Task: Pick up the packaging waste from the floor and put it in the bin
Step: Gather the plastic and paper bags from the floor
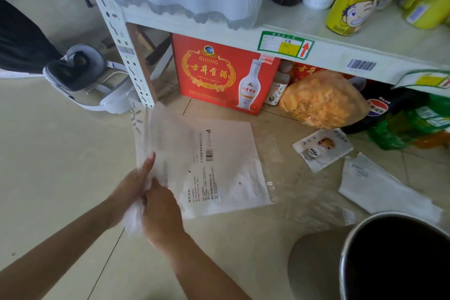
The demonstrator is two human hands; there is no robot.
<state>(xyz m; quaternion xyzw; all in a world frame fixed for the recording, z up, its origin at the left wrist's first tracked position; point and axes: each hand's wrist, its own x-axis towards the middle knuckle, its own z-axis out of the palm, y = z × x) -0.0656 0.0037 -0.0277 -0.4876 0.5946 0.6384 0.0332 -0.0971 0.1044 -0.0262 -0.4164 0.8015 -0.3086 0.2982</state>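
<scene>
Head cam looks down at a tiled floor (60, 165) beside a white metal shelf (243, 29). Both hands are bunched on the near-left corner of a big translucent white plastic bag (214, 165) with a barcode and small print on it. The left hand (135, 185) has fingers stretched up along the bag's edge and grips it; the right hand (162, 212) is clamped over the crumpled corner just beside the left. The rest of the bag fans out flat toward the shelf, though whether it's lying on the tiles or lifted off them is hard to tell.

More waste is still on the floor to the right: a small printed packet (321, 150), a clear wrapper (314, 207) that's hard to make out, and a flat white mailer (379, 185). The mailer's near edge sits right by the metal bin (345, 263) at bottom right, dark inside.

Under the shelf stand a red liquor box (214, 73) and a bag of orange snacks (321, 100).
</scene>
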